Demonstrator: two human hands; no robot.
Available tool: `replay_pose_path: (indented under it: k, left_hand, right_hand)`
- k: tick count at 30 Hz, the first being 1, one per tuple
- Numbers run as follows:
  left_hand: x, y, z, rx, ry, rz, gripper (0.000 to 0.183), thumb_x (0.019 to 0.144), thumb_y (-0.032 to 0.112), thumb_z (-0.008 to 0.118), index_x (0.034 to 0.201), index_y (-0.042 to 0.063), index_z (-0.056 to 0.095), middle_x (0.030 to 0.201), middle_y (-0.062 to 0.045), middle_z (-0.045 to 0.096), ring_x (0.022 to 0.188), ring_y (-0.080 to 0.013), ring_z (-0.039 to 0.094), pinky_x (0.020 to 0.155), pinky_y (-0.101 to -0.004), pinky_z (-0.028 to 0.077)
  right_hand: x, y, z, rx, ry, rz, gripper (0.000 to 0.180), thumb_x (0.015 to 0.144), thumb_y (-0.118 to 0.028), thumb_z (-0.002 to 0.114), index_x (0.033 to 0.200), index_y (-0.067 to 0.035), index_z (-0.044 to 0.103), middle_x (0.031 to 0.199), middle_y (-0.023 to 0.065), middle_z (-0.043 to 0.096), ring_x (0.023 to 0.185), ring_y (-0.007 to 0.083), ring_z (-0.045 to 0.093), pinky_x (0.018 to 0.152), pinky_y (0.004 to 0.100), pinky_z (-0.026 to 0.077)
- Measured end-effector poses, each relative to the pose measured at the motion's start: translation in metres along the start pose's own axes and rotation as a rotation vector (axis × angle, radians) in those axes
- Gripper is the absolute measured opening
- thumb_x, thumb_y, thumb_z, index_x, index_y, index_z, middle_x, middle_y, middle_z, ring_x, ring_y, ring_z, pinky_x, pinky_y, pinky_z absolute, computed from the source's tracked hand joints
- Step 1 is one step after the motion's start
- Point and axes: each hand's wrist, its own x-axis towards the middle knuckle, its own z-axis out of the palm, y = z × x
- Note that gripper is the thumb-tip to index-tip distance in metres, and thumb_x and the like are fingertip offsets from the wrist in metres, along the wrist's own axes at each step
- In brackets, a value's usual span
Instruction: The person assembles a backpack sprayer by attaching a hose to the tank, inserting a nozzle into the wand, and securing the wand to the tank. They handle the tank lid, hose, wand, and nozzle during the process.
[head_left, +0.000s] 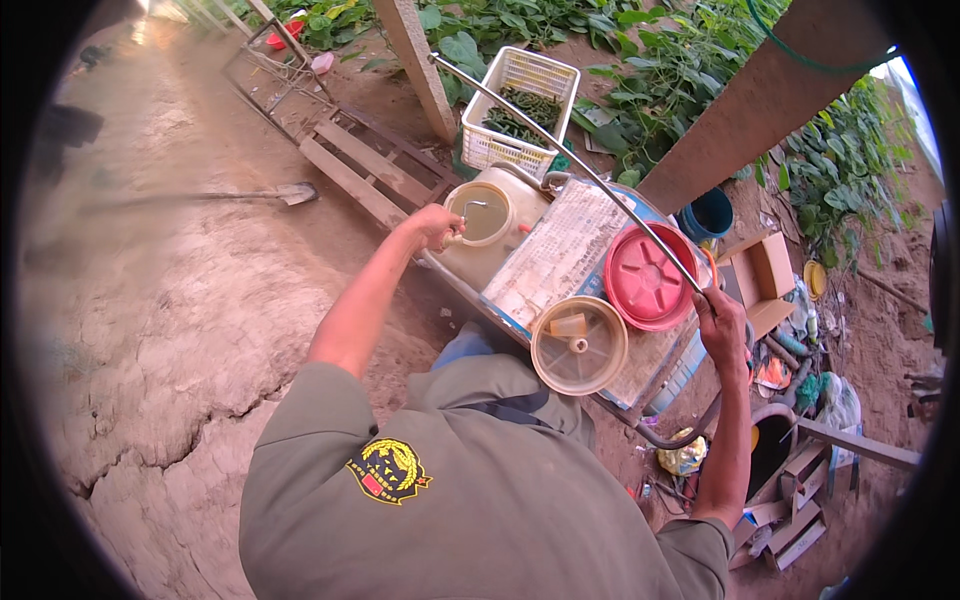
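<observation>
My right hand (720, 319) grips the lower end of a long thin metal spray wand (592, 175), which slants up and away to the left. An orange hose (709, 264) shows beside that hand. At the rim of a round opening, my left hand (437, 227) pinches a small pale fitting (453, 239) with a bent metal end. That opening belongs to a whitish plastic tank (531, 201) and shows cloudy liquid (486, 217). On a worn printed board (559, 238) over the tank lie a red plastic lid (646, 271) and a translucent round lid (592, 367) with a small cup (568, 325) in it.
A white crate (480, 142) of green pods stands beyond the tank, among leafy plants (517, 22). A metal-framed cart (367, 154) and a shovel (296, 193) are left. Concrete posts (416, 71) rise nearby. A blue bucket (709, 214), cardboard box (761, 274) and litter lie right.
</observation>
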Motion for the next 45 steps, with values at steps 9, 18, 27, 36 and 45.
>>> replay_pose_path:
  k: [9,18,27,36,45]
  left_hand:
    - [0.010,0.003,0.030,0.308,0.226,0.208,0.019,0.103,0.017,0.068,0.099,0.000,0.078,0.073,-0.005,0.068,0.046,-0.0104,0.048,0.040,-0.0313,0.034]
    - [0.094,-0.035,-0.003,0.422,0.377,0.103,0.027,0.096,0.022,0.074,0.089,-0.003,0.080,0.076,-0.011,0.076,0.059,-0.0237,0.067,0.054,-0.0442,0.051]
    - [0.036,-0.004,-0.054,-0.870,-0.229,0.063,0.030,0.104,0.034,0.067,0.109,0.004,0.068,0.101,-0.012,0.073,0.090,-0.0274,0.072,0.075,-0.0454,0.060]
    - [-0.088,0.050,-0.115,-0.839,-0.184,0.903,0.025,0.103,0.024,0.072,0.123,0.008,0.071,0.120,-0.015,0.073,0.117,-0.0363,0.069,0.074,-0.0372,0.056]
    - [-0.105,0.098,-0.140,-0.739,-0.094,1.051,0.054,0.104,0.030,0.076,0.146,0.000,0.061,0.131,-0.021,0.072,0.112,-0.0302,0.072,0.074,-0.0303,0.057]
  right_hand:
    - [-0.002,0.001,-0.007,0.011,0.037,0.052,0.020,0.103,-0.021,0.075,0.102,-0.001,0.072,0.085,0.0186,0.071,0.077,0.0379,0.071,0.070,0.0434,0.054]
    - [0.005,-0.006,-0.001,-0.023,0.015,0.065,0.022,0.103,-0.022,0.076,0.101,-0.001,0.072,0.083,0.0185,0.070,0.075,0.0379,0.070,0.069,0.0446,0.052]
    - [0.006,-0.015,-0.005,-0.086,-0.054,0.068,0.019,0.101,-0.019,0.075,0.097,-0.001,0.071,0.084,0.0195,0.070,0.077,0.0405,0.071,0.070,0.0471,0.052]
    - [0.008,-0.020,-0.006,-0.051,-0.086,0.045,0.015,0.100,-0.014,0.075,0.095,0.000,0.071,0.079,0.0203,0.066,0.073,0.0399,0.068,0.068,0.0463,0.049]
    - [-0.001,-0.035,-0.015,0.005,-0.048,-0.093,0.015,0.101,-0.009,0.075,0.095,0.002,0.067,0.078,0.0162,0.062,0.067,0.0312,0.060,0.064,0.0421,0.046]
